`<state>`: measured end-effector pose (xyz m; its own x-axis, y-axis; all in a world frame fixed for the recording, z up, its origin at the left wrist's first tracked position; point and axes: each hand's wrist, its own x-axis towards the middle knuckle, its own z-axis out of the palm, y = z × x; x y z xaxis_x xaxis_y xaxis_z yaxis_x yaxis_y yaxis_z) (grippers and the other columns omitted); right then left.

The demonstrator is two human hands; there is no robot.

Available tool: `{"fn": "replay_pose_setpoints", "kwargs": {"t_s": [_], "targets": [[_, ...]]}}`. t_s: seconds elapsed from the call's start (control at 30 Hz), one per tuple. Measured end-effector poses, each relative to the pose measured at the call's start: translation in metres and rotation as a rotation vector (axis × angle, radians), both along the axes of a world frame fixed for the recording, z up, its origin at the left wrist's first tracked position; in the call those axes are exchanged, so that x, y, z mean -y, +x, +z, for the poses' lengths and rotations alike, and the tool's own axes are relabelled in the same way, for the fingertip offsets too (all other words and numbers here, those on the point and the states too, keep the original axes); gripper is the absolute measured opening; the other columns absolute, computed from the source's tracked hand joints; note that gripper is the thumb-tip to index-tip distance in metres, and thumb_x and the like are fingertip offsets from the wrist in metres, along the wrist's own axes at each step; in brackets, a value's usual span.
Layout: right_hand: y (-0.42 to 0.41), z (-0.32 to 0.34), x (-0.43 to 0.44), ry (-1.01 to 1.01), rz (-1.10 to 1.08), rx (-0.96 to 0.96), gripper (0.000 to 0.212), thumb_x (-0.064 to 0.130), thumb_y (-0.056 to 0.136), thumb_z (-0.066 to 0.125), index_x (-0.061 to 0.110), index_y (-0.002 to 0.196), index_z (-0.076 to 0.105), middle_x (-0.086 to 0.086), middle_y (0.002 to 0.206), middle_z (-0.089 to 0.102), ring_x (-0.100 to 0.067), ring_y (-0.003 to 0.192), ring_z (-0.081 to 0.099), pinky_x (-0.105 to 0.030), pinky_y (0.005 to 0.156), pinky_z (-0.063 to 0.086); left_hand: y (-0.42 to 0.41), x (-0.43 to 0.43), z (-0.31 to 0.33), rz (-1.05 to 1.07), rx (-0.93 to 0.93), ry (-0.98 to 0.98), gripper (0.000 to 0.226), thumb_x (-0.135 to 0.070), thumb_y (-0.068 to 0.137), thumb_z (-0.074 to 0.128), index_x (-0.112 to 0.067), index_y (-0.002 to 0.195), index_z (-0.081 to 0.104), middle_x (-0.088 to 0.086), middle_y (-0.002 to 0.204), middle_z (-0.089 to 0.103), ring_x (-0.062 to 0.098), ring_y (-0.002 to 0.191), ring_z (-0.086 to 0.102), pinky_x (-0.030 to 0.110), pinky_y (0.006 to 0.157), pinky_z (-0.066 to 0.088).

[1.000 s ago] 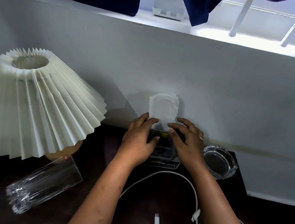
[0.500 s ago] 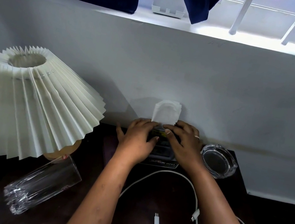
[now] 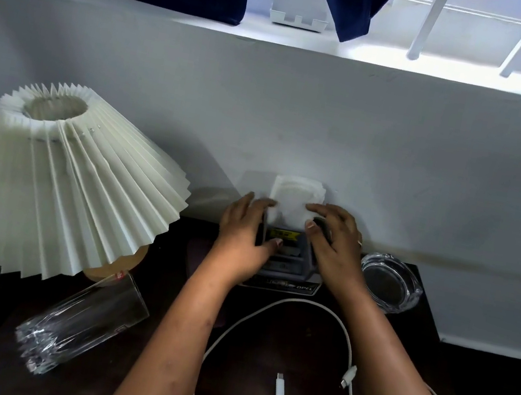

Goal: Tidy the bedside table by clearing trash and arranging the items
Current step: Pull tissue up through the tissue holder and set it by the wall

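Fingers had parted to flank tissue (image 3: 294,196). Left hand (image 3: 242,232) and right hand (image 3: 334,245) were loosely spread, tips touching its edges. Tissue stood upright in holder (image 3: 285,264) at back of table (image 3: 279,336), dead ahead, equidistant.

My left hand (image 3: 246,233) and my right hand (image 3: 336,245) press on the two side edges of the white napkin stack (image 3: 297,197), which stands upright in the dark holder (image 3: 285,266) under my thumbs. Just right of my right hand sits the glass ashtray (image 3: 390,284). Toward me from the grip loops the white cable (image 3: 280,389), and far left a tumbler (image 3: 80,322) lies on its side.
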<state>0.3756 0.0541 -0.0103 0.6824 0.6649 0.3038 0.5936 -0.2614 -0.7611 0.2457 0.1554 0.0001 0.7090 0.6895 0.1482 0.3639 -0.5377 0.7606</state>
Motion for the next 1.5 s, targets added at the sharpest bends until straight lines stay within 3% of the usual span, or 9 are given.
{"fn": "replay_pose_setpoints", "kwargs": {"t_s": [0.17,0.27,0.4,0.5,0.6,0.87,1.1,1.27,1.5], "targets": [[-0.01,-0.01,0.012,0.064,0.039,-0.092,0.041,0.025,0.09,0.056,0.024,0.13,0.045,0.002,0.132,0.047,-0.008,0.122,0.039,-0.025,0.101,0.031,-0.019,-0.008,0.016,-0.097,-0.111,-0.362,0.098,-0.021,0.075,0.073,-0.025,0.146,0.006,0.006,0.142,0.042,0.023,0.128,0.042,0.031,0.103,0.038],[-0.023,-0.023,0.024,0.113,0.029,-0.164,0.046,0.034,0.09,0.054,0.036,0.133,0.038,0.022,0.132,0.04,0.01,0.124,0.034,-0.004,0.098,0.023,-0.027,-0.009,0.016,-0.15,-0.244,-0.348,0.111,-0.014,0.069,0.077,-0.031,0.146,-0.001,0.005,0.135,0.052,0.018,0.117,0.051,0.023,0.091,0.043],[-0.028,-0.028,0.031,0.105,0.02,-0.275,0.074,0.052,0.077,0.053,0.029,0.143,0.027,0.023,0.134,0.034,0.01,0.124,0.033,-0.004,0.096,0.024,-0.027,-0.007,0.009,-0.096,-0.214,-0.248,0.09,-0.02,0.075,0.07,-0.036,0.143,0.013,0.01,0.125,0.058,0.026,0.114,0.056,0.024,0.082,0.041],[-0.026,-0.03,0.034,0.097,0.064,-0.251,0.075,0.041,0.079,0.064,0.036,0.139,0.02,0.039,0.121,0.034,0.033,0.106,0.035,0.008,0.084,0.025,-0.025,-0.006,0.001,-0.079,-0.16,-0.192,0.07,-0.015,0.079,0.064,-0.032,0.137,0.029,0.011,0.123,0.061,0.027,0.115,0.056,0.025,0.084,0.042],[-0.018,-0.032,0.032,0.042,0.077,-0.248,0.085,0.024,0.08,0.07,0.024,0.146,0.016,0.042,0.116,0.029,0.031,0.103,0.035,0.011,0.08,0.023,-0.021,-0.005,-0.005,-0.068,-0.14,-0.159,0.061,-0.011,0.08,0.063,-0.027,0.133,0.037,0.011,0.124,0.061,0.026,0.116,0.056,0.023,0.083,0.04],[-0.011,-0.032,0.027,0.04,0.073,-0.258,0.087,0.02,0.078,0.073,0.021,0.146,0.018,0.039,0.115,0.032,0.007,0.115,0.039,0.011,0.08,0.024,-0.017,-0.004,-0.007,-0.034,-0.198,-0.069,0.055,-0.014,0.083,0.062,-0.016,0.133,0.038,0.013,0.124,0.061,0.03,0.117,0.054,0.029,0.088,0.043],[-0.01,-0.033,0.024,0.043,0.075,-0.27,0.087,0.02,0.079,0.071,0.021,0.147,0.016,0.031,0.123,0.034,0.002,0.118,0.038,0.011,0.08,0.024,-0.017,0.001,-0.006,-0.007,-0.209,-0.064,0.06,-0.016,0.087,0.059,-0.016,0.139,0.03,0.013,0.126,0.059,0.029,0.117,0.055,0.028,0.089,0.042],[-0.006,-0.03,0.022,0.024,0.101,-0.285,0.085,0.022,0.081,0.07,0.022,0.147,0.016,0.008,0.14,0.042,-0.004,0.123,0.043,-0.015,0.098,0.032,-0.014,0.003,-0.007,0.018,-0.219,-0.076,0.067,-0.019,0.088,0.058,-0.017,0.144,0.022,0.015,0.132,0.055,0.03,0.121,0.051,0.038,0.099,0.044],[-0.008,-0.026,0.022,0.028,0.1,-0.291,0.084,0.02,0.08,0.07,0.023,0.146,0.018,0.008,0.137,0.044,-0.003,0.121,0.045,-0.012,0.095,0.034,-0.012,0.001,-0.007,0.017,-0.24,-0.043,0.065,-0.018,0.089,0.056,-0.014,0.145,0.023,0.014,0.136,0.051,0.031,0.125,0.048,0.042,0.103,0.041]]}}
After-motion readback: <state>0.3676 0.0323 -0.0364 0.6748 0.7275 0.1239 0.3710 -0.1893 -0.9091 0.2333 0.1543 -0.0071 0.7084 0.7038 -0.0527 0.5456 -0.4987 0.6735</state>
